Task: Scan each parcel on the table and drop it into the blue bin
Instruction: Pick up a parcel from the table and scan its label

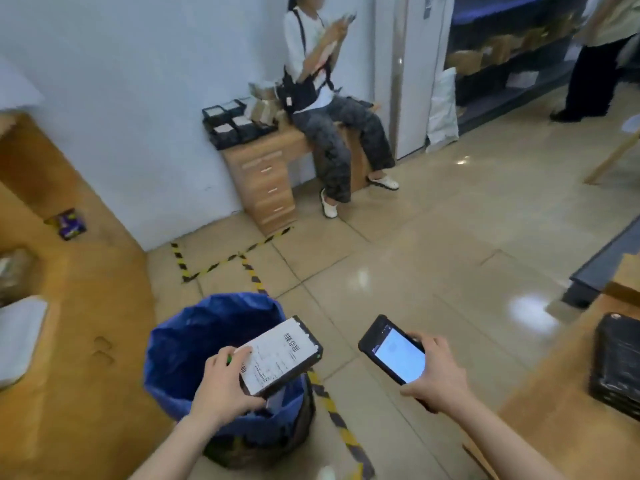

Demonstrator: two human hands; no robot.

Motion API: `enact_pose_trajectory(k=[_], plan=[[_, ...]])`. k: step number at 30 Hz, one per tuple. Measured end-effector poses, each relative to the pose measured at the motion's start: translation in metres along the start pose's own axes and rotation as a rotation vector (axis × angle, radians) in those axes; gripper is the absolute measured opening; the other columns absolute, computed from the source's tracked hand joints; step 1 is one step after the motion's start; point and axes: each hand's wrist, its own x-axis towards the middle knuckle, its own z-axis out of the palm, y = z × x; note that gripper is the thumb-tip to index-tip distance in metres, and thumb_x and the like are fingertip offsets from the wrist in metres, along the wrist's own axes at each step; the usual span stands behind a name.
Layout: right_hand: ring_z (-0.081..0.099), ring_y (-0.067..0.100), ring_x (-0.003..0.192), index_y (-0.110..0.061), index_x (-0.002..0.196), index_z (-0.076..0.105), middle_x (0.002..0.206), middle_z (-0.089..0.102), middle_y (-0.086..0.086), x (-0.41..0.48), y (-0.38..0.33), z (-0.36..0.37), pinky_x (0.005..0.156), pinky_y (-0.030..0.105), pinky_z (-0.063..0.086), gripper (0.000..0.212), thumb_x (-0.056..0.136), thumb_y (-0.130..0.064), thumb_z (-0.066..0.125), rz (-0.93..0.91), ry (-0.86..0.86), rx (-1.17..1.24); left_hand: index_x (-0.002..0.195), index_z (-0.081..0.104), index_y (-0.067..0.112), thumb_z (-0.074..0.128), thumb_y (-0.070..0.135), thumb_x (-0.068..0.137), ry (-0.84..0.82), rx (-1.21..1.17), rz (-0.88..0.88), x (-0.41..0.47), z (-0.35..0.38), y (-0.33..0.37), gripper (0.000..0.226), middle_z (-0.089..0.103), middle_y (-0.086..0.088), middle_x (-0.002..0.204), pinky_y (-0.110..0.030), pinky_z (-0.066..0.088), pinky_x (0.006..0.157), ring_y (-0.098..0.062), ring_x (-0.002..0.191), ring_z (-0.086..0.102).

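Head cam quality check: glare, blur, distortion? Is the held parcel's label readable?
Head view: wide-angle bowing toward the edges; soft throughout, worst at the left edge. Lamp glare on the floor tiles. On the parcel in the left hand, the barcode is visible but the small print is unreadable. The scanner screen in the right hand washes out pale.

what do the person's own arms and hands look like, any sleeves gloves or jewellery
Both are bare. The left hand and right hand wear no gloves, and the left forearm and right forearm are uncovered down to the frame's edge, with no sleeve in view. No watch, bracelet or ring shows.
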Motion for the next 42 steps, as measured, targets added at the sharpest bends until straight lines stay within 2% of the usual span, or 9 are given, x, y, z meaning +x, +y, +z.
enact_pose_trajectory(k=[4,9,14,18,23,28,34,39,42], plan=[[0.053,0.012,0.089,-0.026,0.119,0.051,0.113,0.051,-0.005,0.013,-0.042,0.043,0.082,0.034,0.05,0.084,0.038,-0.029,0.073,-0.053,-0.182,0.079,0.145,0.033,0.029,0.068,0.067,0.047,-0.007,-0.033,-0.212,-0.026,-0.003,-0.062,0.111,0.033,0.006,0.131,-0.031,0.038,0.103,-0.019,0.121,0.03],[0.052,0.011,0.102,-0.033,0.124,0.045,0.117,0.042,-0.009,0.028,-0.084,0.1,0.087,0.037,0.05,0.085,0.045,-0.027,0.076,-0.065,-0.298,0.033,0.146,0.031,0.029,0.069,0.066,0.048,-0.019,-0.034,-0.35,-0.027,-0.005,-0.123,0.111,0.035,0.005,0.132,-0.03,0.039,0.101,-0.019,0.121,0.031],[0.05,0.011,0.103,-0.031,0.13,0.042,0.116,0.04,-0.009,0.052,-0.124,0.156,0.081,0.032,0.05,0.091,0.045,-0.029,0.074,-0.005,-0.334,-0.006,0.146,0.03,0.029,0.074,0.064,0.052,-0.055,-0.037,-0.422,0.017,-0.009,-0.183,0.109,0.034,0.002,0.133,-0.033,0.039,0.102,-0.022,0.125,0.03],[0.049,0.011,0.091,-0.029,0.13,0.042,0.115,0.04,-0.008,0.078,-0.161,0.21,0.07,0.025,0.043,0.09,0.046,-0.027,0.073,0.096,-0.343,0.009,0.144,0.032,0.03,0.072,0.063,0.053,-0.111,-0.03,-0.457,0.069,-0.011,-0.231,0.105,0.035,0.002,0.131,-0.034,0.042,0.098,-0.024,0.125,0.03],[0.052,0.015,0.092,-0.029,0.126,0.045,0.115,0.043,-0.005,0.115,-0.2,0.279,0.079,0.033,0.052,0.091,0.039,-0.027,0.071,0.206,-0.383,0.054,0.143,0.029,0.03,0.07,0.062,0.056,-0.209,0.028,-0.454,0.135,0.002,-0.278,0.101,0.032,0.003,0.131,-0.032,0.045,0.092,-0.022,0.123,0.028],[0.05,0.016,0.1,-0.03,0.127,0.045,0.116,0.041,-0.002,0.149,-0.216,0.346,0.082,0.041,0.053,0.093,0.039,-0.026,0.074,0.314,-0.411,0.093,0.137,0.032,0.03,0.068,0.063,0.056,-0.326,0.09,-0.44,0.202,0.042,-0.314,0.094,0.032,0.001,0.126,-0.038,0.048,0.088,-0.025,0.12,0.03],[0.049,0.017,0.103,-0.03,0.132,0.041,0.117,0.036,-0.006,0.192,-0.198,0.419,0.082,0.047,0.054,0.095,0.046,-0.018,0.08,0.404,-0.469,0.1,0.132,0.036,0.027,0.072,0.061,0.061,-0.505,0.139,-0.474,0.261,0.127,-0.356,0.087,0.031,-0.003,0.123,-0.034,0.043,0.069,-0.028,0.117,0.029],[0.053,0.019,0.098,-0.03,0.134,0.04,0.12,0.033,-0.006,0.222,-0.169,0.475,0.087,0.05,0.052,0.093,0.051,-0.017,0.081,0.463,-0.531,0.053,0.139,0.033,0.025,0.074,0.061,0.065,-0.65,0.13,-0.543,0.291,0.2,-0.386,0.092,0.03,-0.008,0.133,-0.035,0.041,0.075,-0.031,0.125,0.028],[0.055,0.022,0.095,-0.031,0.134,0.038,0.12,0.033,-0.006,0.239,-0.151,0.508,0.088,0.05,0.051,0.093,0.054,-0.018,0.082,0.495,-0.571,0.003,0.144,0.03,0.024,0.072,0.063,0.067,-0.753,0.152,-0.563,0.308,0.237,-0.401,0.096,0.029,-0.01,0.14,-0.04,0.045,0.088,-0.034,0.13,0.025]])
